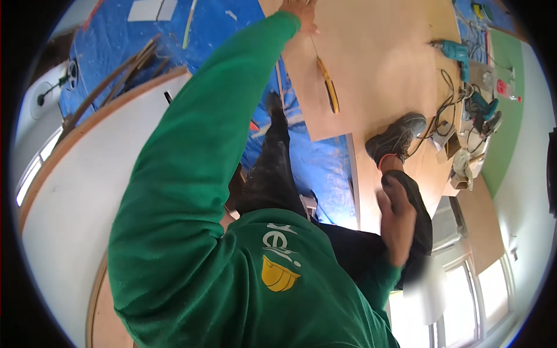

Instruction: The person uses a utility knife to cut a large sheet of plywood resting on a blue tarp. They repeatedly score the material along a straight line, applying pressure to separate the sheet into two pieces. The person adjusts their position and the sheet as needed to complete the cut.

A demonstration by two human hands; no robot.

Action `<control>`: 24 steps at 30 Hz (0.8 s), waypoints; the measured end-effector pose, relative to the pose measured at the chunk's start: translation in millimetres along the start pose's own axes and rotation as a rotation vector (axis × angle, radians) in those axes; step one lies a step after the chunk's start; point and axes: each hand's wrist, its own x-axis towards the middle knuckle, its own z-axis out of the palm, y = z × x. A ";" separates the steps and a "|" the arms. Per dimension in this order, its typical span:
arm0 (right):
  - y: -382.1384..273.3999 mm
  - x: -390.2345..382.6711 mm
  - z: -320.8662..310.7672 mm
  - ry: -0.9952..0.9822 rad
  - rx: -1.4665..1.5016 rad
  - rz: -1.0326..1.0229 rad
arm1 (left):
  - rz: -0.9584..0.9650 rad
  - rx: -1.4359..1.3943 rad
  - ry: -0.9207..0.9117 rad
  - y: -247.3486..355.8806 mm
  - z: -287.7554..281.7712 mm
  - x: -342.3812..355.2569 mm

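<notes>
- Lying on board (pixel 377 75): yellow-black cutter (pixel 329 87); long axis slants, thin end points toward left hand (pixel 300 10).
- Left fingers cropped, right hand (pixel 399 220) blurred; cannot tell finger state.
- Cardboard box (pixel 443 155): contents unclear.

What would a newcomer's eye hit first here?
First, the bright green sleeve, spanning from lower left to the left hand at the top edge. Then the yellow-and-black tool on the pale wooden board, just below that hand, and the teal drill at upper right.

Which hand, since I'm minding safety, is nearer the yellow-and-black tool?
The left hand, reaching to the picture's top edge near the yellow-and-black tool; the blurred right hand is farther off, at the right leg.
</notes>
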 end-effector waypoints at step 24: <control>-5.7 114.3 120.2 -0.101 -0.266 -0.273 | -0.043 0.059 -0.037 -7.5 4.5 -6.8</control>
